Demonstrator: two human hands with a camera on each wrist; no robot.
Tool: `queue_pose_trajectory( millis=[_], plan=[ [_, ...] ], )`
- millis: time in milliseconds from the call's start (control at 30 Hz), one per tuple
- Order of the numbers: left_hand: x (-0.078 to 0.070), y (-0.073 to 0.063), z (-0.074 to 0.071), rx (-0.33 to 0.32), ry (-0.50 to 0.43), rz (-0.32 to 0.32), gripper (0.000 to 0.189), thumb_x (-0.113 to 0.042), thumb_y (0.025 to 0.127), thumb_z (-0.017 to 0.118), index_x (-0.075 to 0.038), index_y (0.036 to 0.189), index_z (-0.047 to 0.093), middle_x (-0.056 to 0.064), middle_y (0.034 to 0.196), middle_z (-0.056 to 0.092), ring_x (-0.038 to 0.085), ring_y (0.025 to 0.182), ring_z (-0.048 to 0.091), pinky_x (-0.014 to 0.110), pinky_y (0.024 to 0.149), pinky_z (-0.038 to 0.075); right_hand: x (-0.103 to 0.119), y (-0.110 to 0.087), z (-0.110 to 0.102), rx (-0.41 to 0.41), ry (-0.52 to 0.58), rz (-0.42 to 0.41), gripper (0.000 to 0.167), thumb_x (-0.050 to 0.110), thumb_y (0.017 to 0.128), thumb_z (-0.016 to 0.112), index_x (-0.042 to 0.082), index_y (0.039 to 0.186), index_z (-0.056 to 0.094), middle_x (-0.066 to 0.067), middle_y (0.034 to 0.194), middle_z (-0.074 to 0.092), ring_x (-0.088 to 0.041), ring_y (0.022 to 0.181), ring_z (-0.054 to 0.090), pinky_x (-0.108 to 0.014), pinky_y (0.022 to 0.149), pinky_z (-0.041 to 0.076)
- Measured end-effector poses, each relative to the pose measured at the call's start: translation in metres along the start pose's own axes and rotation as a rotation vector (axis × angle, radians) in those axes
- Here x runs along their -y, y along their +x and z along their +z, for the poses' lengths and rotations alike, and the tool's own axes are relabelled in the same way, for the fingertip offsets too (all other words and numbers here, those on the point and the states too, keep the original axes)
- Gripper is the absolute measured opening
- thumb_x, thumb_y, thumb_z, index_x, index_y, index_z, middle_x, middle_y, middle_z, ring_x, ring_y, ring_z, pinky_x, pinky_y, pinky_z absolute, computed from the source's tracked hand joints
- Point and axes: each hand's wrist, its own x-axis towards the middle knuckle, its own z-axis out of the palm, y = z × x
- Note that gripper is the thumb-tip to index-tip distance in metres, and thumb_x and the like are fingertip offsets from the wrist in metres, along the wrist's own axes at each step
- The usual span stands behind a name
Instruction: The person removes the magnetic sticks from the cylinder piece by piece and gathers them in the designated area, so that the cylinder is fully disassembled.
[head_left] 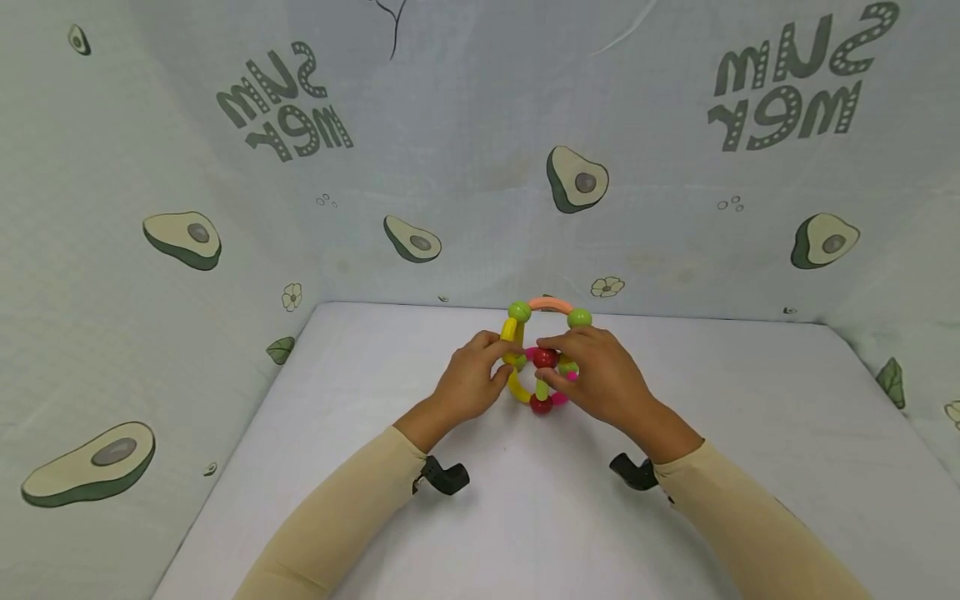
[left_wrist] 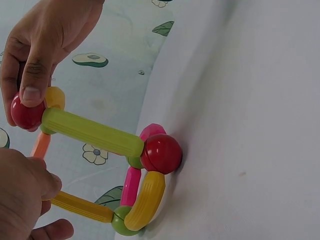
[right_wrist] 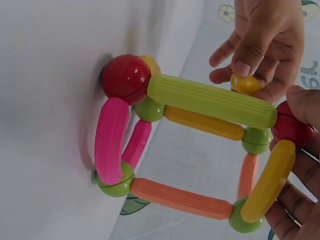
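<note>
A frame of magnetic rods and balls stands on the table, with curved rods at its bottom and straight rods upright. My left hand (head_left: 471, 382) is at its left side, thumb and fingers pinching a yellow curved rod (right_wrist: 245, 84) near the end. At the top front corner, my right hand (head_left: 603, 379) grips a red ball (left_wrist: 27, 111) between thumb and fingers. Below that ball, a light green straight rod (right_wrist: 212, 101) runs down to another red ball (left_wrist: 161, 153) at the table. Green balls (head_left: 519, 312) join an orange curved rod (head_left: 551, 304) at the top back.
The white table (head_left: 510, 517) has a cloth wall (head_left: 480, 208) with printed avocados behind it. Black camera mounts (head_left: 447, 477) stick out from both beige sleeves (head_left: 348, 508).
</note>
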Motion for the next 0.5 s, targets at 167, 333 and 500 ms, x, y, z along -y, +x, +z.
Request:
queue_pose_trajectory(
  millis=[167,333,500],
  plan=[
    [0.0026,0.0015,-0.0001,-0.001,0.014,-0.005,0.030,-0.016,0.098,0.072,-0.017,0.127,0.070,0.009,0.124,0.059,0.026,0.108,0.064,0.035,0.090,0.057,-0.0023,0.0008,-0.0004,0.006,0.009,0.002,0.050,0.024,0.080,0.091,0.010,0.124,0.074,-0.004,0.101,0.073,-0.023,0.092,0.061,-0.047,0.087,0.051],
    [0.0020,0.0017,-0.0018,0.003,0.015,-0.019,0.031,-0.018,0.097,0.073,-0.018,0.128,0.071,0.010,0.126,0.059,0.026,0.108,0.064,0.038,0.091,0.056,-0.0040,0.0016,-0.0008,0.010,0.013,0.003,0.049,0.026,0.081,0.090,0.010,0.125,0.074,-0.005,0.104,0.072,-0.024,0.095,0.062,-0.048,0.089,0.052],
    [0.0014,0.0012,-0.0020,0.002,0.012,-0.032,0.029,-0.020,0.097,0.072,-0.017,0.126,0.072,0.011,0.130,0.058,0.027,0.107,0.064,0.040,0.090,0.056,-0.0056,0.0024,-0.0009,0.011,0.021,0.000,0.049,0.026,0.082,0.089,0.009,0.125,0.073,-0.006,0.105,0.072,-0.025,0.098,0.061,-0.049,0.090,0.051]
  ],
)
